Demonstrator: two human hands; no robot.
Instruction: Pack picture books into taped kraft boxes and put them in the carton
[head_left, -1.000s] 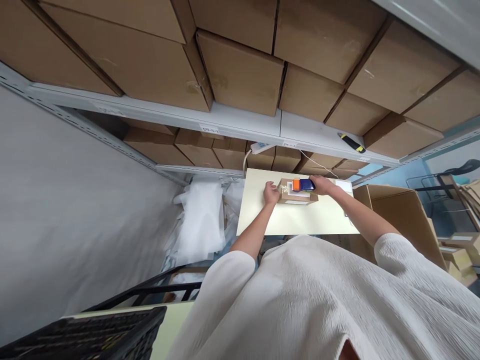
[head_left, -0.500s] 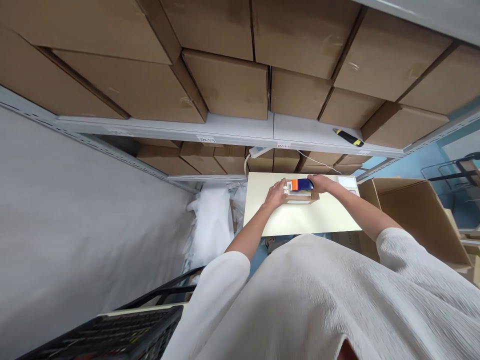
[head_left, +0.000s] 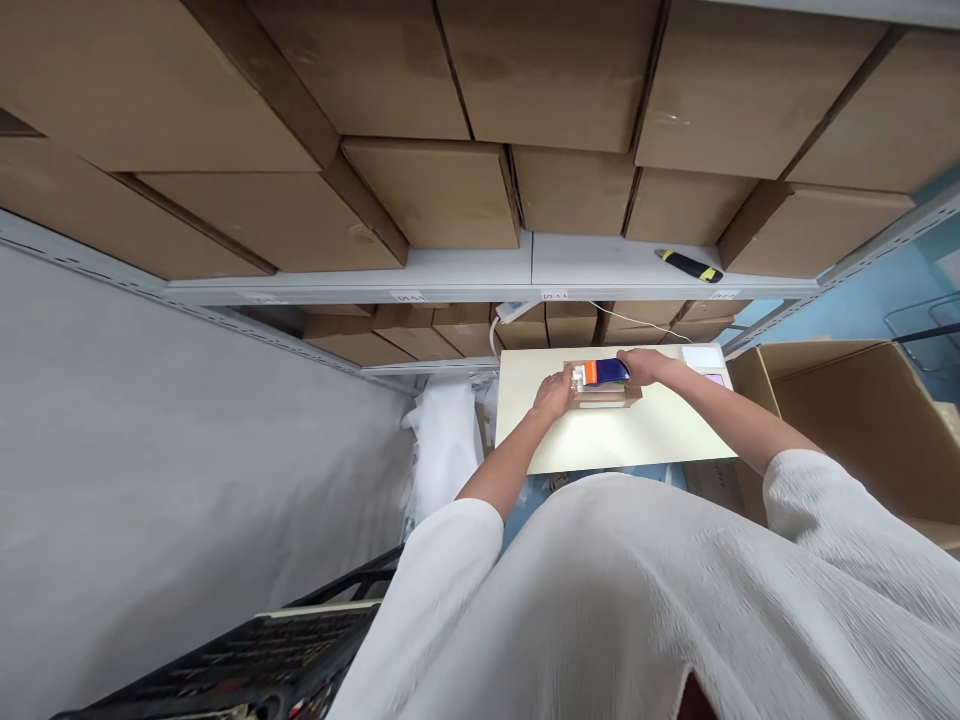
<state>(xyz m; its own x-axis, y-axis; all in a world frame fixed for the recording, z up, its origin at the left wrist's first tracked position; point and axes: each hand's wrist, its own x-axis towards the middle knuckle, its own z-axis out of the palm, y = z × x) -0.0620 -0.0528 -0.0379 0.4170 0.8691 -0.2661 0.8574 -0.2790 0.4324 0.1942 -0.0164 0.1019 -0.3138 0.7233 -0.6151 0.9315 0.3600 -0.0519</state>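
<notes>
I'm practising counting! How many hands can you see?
2: the left hand at the left end of the small box, the right hand gripping the blue-and-orange tool. No others show.

The tape dispenser (head_left: 611,371) is bright orange at the left, deep navy at the right. Small box (head_left: 609,397) is brown with white labelling, tabletop (head_left: 592,440) a pale creamy yellow. Far shelf (head_left: 600,258) is light grey, its cartons (head_left: 427,195) all plain brown. Knife (head_left: 688,266) on the right's black and yellow. Shirt (head_left: 600,580): white. Left wall (head_left: 172,440): grey, pretty much.
</notes>
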